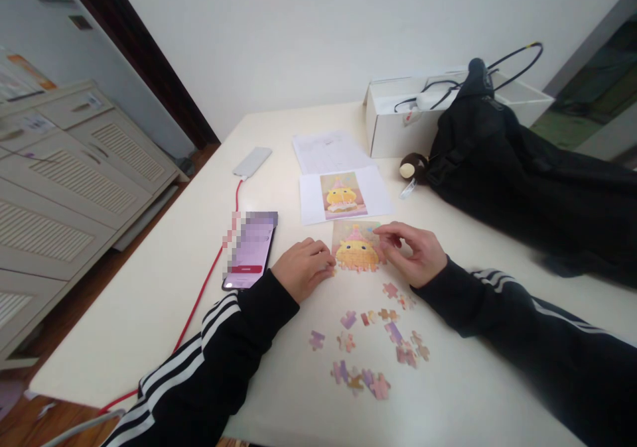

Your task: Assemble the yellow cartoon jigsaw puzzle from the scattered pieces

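A partly built jigsaw (355, 248) showing a yellow chick in a pink hat lies on the cream table (164, 288). My left hand (303, 266) rests curled at its left edge, fingertips touching the lower left corner. My right hand (412, 251) is at its right edge, fingers bent and pinched towards the top right corner; whether a piece is between them I cannot make out. Several loose pieces (368, 347) lie scattered nearer to me. A printed picture of the same chick (343, 195) lies just beyond the jigsaw.
A phone (249, 249) with a red cable (199, 301) lies left of my left hand, a grey power bank (252, 162) farther back. A black jacket (527, 175), a small plush toy (414, 166), a white box (398, 119) and papers (328, 150) sit at the back right. White cabinets (64, 168) stand left.
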`<state>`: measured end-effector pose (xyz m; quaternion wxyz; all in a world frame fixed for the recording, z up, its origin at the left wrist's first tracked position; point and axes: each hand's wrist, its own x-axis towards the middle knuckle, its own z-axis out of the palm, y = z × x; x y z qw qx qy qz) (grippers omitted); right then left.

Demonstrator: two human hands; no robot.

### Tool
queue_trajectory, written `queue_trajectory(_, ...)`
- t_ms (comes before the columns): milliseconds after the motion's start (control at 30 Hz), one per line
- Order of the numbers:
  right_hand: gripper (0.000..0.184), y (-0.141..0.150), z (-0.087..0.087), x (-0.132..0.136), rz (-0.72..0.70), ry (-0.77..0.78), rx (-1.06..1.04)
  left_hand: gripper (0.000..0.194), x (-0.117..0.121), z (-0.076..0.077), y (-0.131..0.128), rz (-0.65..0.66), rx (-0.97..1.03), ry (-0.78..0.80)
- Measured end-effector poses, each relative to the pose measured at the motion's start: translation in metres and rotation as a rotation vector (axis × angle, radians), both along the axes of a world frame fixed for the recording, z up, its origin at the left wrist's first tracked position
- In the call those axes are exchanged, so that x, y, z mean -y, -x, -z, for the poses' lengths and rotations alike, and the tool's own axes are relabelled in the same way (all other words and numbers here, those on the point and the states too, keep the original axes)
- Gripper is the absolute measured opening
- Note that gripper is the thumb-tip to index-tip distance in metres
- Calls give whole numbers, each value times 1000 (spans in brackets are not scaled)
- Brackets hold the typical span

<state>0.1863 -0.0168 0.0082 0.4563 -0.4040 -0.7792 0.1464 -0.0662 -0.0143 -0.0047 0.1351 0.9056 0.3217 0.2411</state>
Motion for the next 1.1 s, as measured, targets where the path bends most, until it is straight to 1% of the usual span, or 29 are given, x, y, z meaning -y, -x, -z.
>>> queue_trajectory(100,15,0,0,0,-6,-21,11,10,0,-2,1,5,49,54)
queue_trajectory(167,15,-1,0,-1,-9,-30,22,13,0,-4,1,12,58,41)
queue_trajectory(233,15,-1,1,-1,-12,-28,29,11,-1,-4,1,21,61,29)
queue_trajectory(300,15,-2,1,-1,-16,-16,30,9,-2,-4,0,0,75,19)
queue_trajectory(400,14,-2,1,-1,-15,2,23,17,-3,-4,0,-30,79,23)
queue_trajectory(567,16,-1,1,-1,-24,3,5,17,-5,-6,7,22,34,128)
queue_trajectory(667,15,0,0,-1,-28,-16,-4,14,-5,-8,10,23,23,165)
queue_trajectory(800,14,0,-1,-1,-29,-21,-4,15,-3,-9,8,-2,30,206)
queue_trajectory(900,15,0,0,-1,-32,-19,4,17,-3,-8,5,-31,25,187)
queue_trajectory(1100,16,0,2,-2,-36,-12,-1,16,-1,-3,-1,-85,54,168)
